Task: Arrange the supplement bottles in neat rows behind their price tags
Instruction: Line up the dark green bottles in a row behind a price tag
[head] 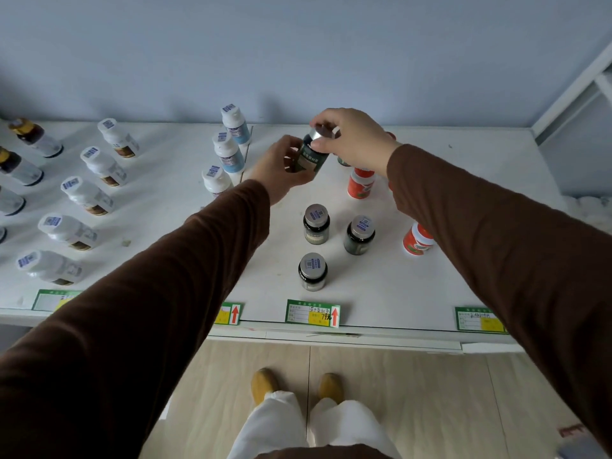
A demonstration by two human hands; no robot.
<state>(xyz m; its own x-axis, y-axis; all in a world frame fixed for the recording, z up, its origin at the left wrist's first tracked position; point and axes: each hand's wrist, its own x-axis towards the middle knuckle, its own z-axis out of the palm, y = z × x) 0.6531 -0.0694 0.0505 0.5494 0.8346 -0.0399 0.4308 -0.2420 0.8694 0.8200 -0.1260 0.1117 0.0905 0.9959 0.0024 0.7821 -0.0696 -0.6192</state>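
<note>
A dark green bottle [311, 157] with a silver cap is held over the back of the white shelf [414, 286]. My left hand [281, 167] grips its body from the left, and my right hand [351, 140] pinches its cap from above. Three more dark green bottles [316, 226] [359, 234] [313, 270] stand in front, two of them in line behind the middle price tag [313, 313]. Two orange bottles [361, 182] [418, 240] stand to the right, partly hidden by my right arm.
Three blue-labelled white bottles [228, 150] form a row left of centre. Farther left stand a row of several white bottles [87, 195] and brown-capped ones [34, 137]. More price tags [478, 319] [228, 313] line the front edge. A wall rises behind the shelf.
</note>
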